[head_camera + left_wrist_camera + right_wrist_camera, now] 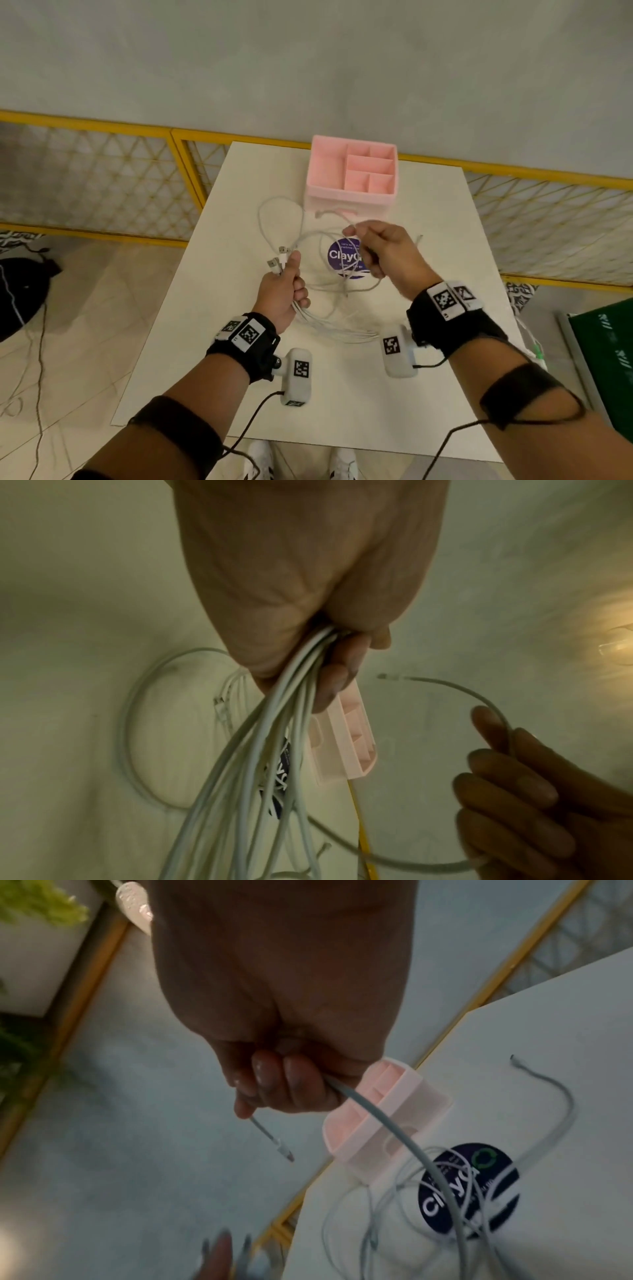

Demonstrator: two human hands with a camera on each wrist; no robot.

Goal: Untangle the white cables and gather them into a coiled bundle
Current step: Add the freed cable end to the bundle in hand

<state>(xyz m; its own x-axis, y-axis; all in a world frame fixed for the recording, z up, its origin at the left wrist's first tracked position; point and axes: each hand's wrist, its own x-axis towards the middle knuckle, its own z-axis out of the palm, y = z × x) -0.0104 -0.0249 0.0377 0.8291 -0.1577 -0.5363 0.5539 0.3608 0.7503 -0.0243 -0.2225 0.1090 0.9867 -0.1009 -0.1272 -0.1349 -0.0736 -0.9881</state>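
Observation:
Several white cables lie in loose, crossed loops on the white table. My left hand grips a bunch of them in a fist, and their USB plugs stick out above the thumb. In the left wrist view the strands hang down from that fist. My right hand is raised over the middle of the table, fingers curled round a single strand. That strand's small plug end pokes out past the fingers. The strand arcs between both hands.
A pink divided organiser box stands at the table's far edge, just beyond the cables. A round purple sticker lies under the loops. Yellow mesh fencing runs behind the table. A black bag sits on the floor left, a green board right.

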